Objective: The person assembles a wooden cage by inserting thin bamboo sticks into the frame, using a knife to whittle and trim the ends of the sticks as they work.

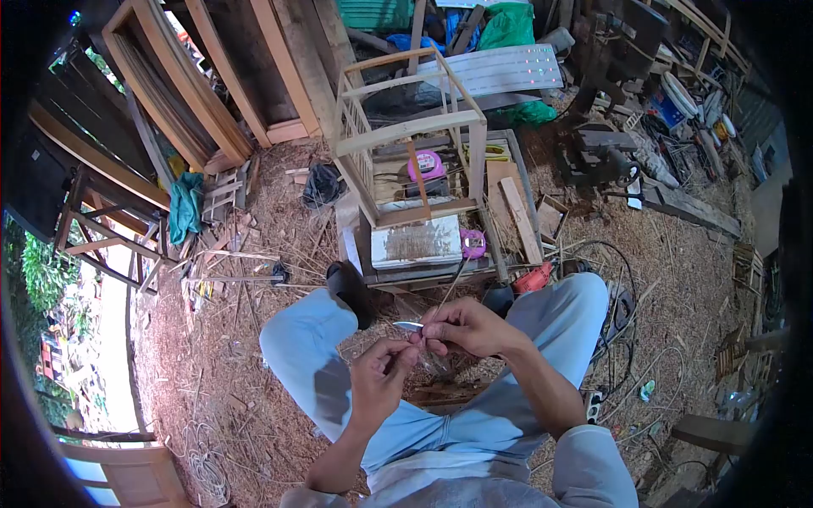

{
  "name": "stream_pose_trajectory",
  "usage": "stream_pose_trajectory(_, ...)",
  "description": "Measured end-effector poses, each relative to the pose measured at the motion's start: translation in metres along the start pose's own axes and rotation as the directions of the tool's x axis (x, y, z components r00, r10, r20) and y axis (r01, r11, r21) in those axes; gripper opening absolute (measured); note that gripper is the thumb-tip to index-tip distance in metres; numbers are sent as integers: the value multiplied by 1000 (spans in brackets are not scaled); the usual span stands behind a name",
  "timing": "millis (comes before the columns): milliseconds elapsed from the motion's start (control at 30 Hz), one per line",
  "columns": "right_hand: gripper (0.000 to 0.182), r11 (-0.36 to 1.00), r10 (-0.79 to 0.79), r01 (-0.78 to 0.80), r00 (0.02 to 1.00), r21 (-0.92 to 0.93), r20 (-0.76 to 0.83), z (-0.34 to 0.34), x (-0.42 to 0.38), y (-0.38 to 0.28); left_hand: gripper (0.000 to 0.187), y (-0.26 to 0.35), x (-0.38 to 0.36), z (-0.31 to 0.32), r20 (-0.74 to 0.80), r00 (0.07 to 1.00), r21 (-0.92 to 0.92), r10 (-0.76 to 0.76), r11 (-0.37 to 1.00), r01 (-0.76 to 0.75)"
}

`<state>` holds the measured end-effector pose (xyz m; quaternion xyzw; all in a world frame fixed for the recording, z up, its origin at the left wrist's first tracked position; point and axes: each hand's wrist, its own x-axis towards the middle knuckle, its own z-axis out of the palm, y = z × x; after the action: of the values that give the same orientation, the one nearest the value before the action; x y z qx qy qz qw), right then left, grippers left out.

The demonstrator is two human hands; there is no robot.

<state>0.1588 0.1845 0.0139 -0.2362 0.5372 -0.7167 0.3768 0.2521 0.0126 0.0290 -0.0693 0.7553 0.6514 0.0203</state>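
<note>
Between my knees, my right hand is closed round a small knife, whose blade points left. A thin strip rises from between the fingers toward the low table. My left hand sits just below and left of the blade, its thumb and fingers pinched together near the right fingertips. What the left fingers pinch is too small to make out. Ahead, a wooden frame stands on the low table, with a pink tape measure at its near right corner.
Wood shavings cover the ground. A red object lies by my right knee. Black cable loops at the right, near a power strip. Wooden frames lean at the upper left. A metal machine stands at the upper right.
</note>
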Motion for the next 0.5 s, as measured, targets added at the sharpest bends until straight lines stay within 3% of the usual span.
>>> stream_pose_trajectory(33, 20, 1000, -14, 14, 1000, -21, 21, -1, 0, 1, 10, 0, -2, 0, -27, 998, 9, 61, 998, -61)
stream_pose_trajectory(167, 24, 999, -32, 32, 999, -37, 0, 0, 2, 7, 10, 0, -6, 1, -48, 998, -20, 44, 999, -45)
stream_pose_trajectory(300, 21, 992, -54, 46, 996, -116, -68, 4, 4, 12, 10, -2, -7, -1, -78, 996, 111, 38, 993, -29)
stream_pose_trajectory(367, 17, 1000, 5, -6, 996, -20, -85, 5, 5, 10, 9, -4, -6, -4, -101, 994, 128, 52, 991, -39)
stream_pose_trajectory(500, 16, 999, 27, -31, 993, -35, -111, 7, 9, 17, 9, -3, -7, -7, -122, 991, 173, 52, 984, -31)
